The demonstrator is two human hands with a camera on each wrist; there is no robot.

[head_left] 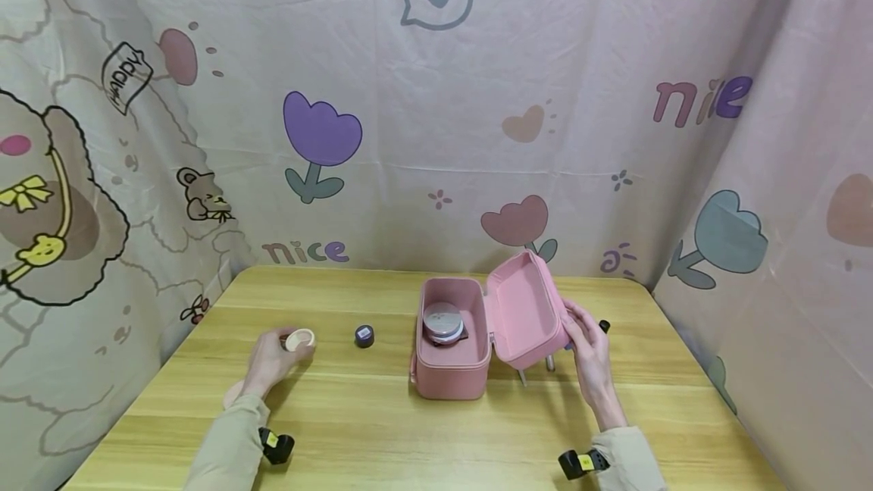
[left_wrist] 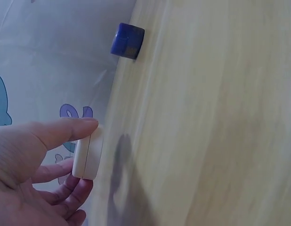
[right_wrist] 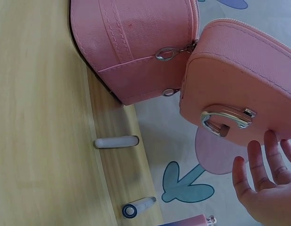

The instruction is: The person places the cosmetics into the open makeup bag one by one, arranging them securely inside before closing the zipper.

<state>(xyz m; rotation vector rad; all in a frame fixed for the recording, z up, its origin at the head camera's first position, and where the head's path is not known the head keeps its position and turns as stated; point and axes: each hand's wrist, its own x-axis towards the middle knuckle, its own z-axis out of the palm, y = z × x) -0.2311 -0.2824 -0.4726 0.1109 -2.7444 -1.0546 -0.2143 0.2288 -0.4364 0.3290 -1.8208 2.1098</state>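
Observation:
In the head view, my left hand (head_left: 273,361) pinches a small round cream-coloured container (head_left: 301,339) at the left of the table. The left wrist view has the thumb on one side of this cream container (left_wrist: 87,155) and fingers on the other. A pink cosmetic case (head_left: 452,383) stands unzipped in the middle, its lid (head_left: 524,311) swung out to the right. Round flat containers (head_left: 443,321) are stacked inside. My right hand (head_left: 589,351) touches the lid's outer edge; its fingers (right_wrist: 259,165) are nearly straight in the right wrist view.
A small dark blue jar (head_left: 364,336) stands between the left hand and the case. Behind the lid lie a whitish stick (right_wrist: 117,142), a second pale tube (right_wrist: 141,207) and a pink tube (right_wrist: 188,221). A pale round object (head_left: 233,395) is partly hidden under the left wrist. Patterned curtain (head_left: 436,97) surrounds the table.

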